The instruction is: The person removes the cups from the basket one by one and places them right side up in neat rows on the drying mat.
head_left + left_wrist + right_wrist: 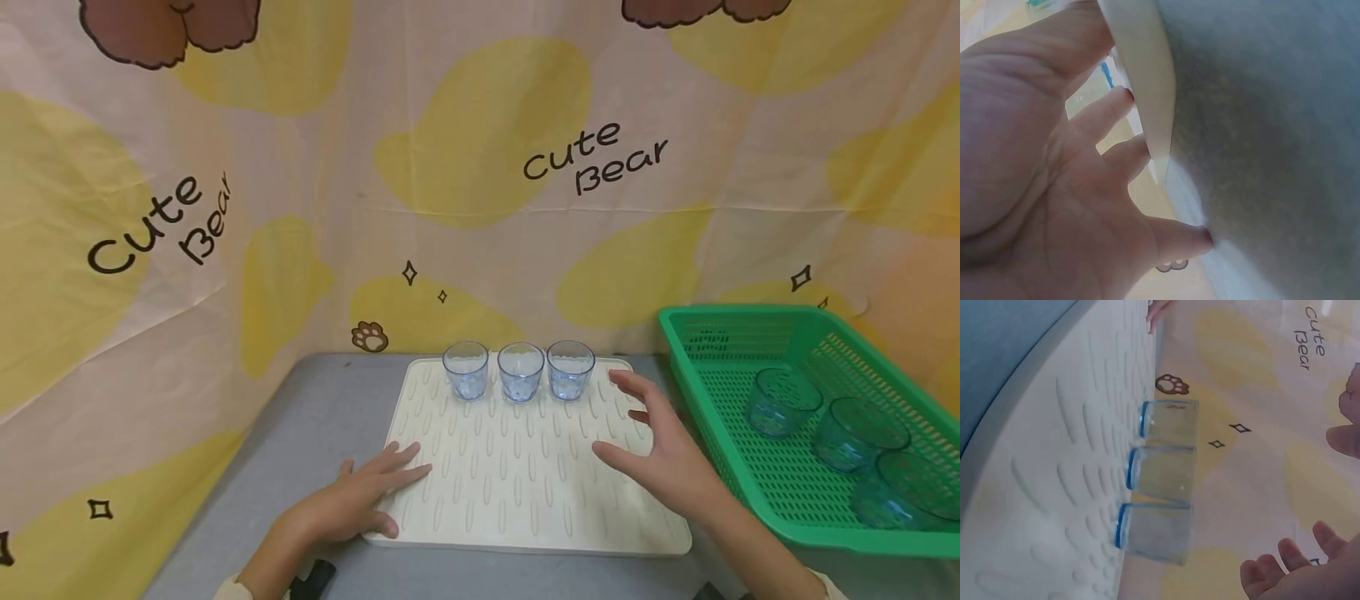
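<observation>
Three clear bluish glasses stand upright in a row along the far edge of a white ridged mat (510, 475): a left glass (466, 372), a middle glass (521, 373) and a right glass (571, 372). My left hand (363, 492) rests with spread fingers on the mat's near left edge; the left wrist view shows its fingertips along the mat's rim (1147, 81). Over the mat's right side hovers my right hand (663, 454), thumb and fingers apart around nothing. Its fingertips are nearest the right glass, which also appears in the right wrist view (1155, 532).
To the right, a green plastic basket (731, 475) holds three more glasses, among them one near its left wall (782, 404). The mat lies on a grey table (322, 417). A printed cloth (465, 250) hangs right behind the table.
</observation>
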`<act>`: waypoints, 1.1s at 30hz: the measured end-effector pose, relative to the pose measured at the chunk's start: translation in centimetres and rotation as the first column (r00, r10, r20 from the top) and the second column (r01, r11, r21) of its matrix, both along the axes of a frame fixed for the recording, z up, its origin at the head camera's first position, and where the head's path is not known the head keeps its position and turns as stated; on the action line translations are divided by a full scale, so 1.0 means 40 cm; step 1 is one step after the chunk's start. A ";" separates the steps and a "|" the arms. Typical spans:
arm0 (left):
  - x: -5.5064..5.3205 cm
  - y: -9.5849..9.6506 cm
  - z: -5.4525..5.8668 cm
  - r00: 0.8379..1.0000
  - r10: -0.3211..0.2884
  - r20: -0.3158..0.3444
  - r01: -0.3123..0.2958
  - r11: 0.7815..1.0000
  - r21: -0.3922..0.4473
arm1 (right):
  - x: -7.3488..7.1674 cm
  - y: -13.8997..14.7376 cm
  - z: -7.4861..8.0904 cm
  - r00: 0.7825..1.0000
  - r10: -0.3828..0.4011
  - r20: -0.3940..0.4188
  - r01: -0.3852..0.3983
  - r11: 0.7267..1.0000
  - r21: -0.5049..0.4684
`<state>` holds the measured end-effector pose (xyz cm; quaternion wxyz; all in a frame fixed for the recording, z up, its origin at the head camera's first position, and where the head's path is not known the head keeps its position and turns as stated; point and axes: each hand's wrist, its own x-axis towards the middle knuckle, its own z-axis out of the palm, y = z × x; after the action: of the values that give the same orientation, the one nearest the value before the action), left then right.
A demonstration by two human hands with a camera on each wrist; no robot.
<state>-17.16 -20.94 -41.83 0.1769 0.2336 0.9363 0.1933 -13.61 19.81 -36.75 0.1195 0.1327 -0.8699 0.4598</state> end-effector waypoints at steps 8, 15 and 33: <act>0.001 -0.005 0.003 1.000 -0.023 -0.003 0.023 1.000 0.004 | 0.030 0.060 0.018 0.998 -0.041 0.040 0.040 0.999 0.023; 0.001 -0.005 0.001 0.999 -0.034 -0.015 0.034 0.999 0.012 | 0.043 0.101 0.046 0.996 -0.056 0.063 0.052 0.997 0.057; 0.001 0.000 0.003 0.999 -0.029 -0.019 0.029 1.000 0.005 | -0.119 0.387 0.132 0.984 -0.126 0.123 0.106 0.982 0.158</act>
<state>-17.11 -20.95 -41.69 0.1701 0.2496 0.9340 0.1909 -18.37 35.29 -31.47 0.0779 0.0597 -0.9144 0.3928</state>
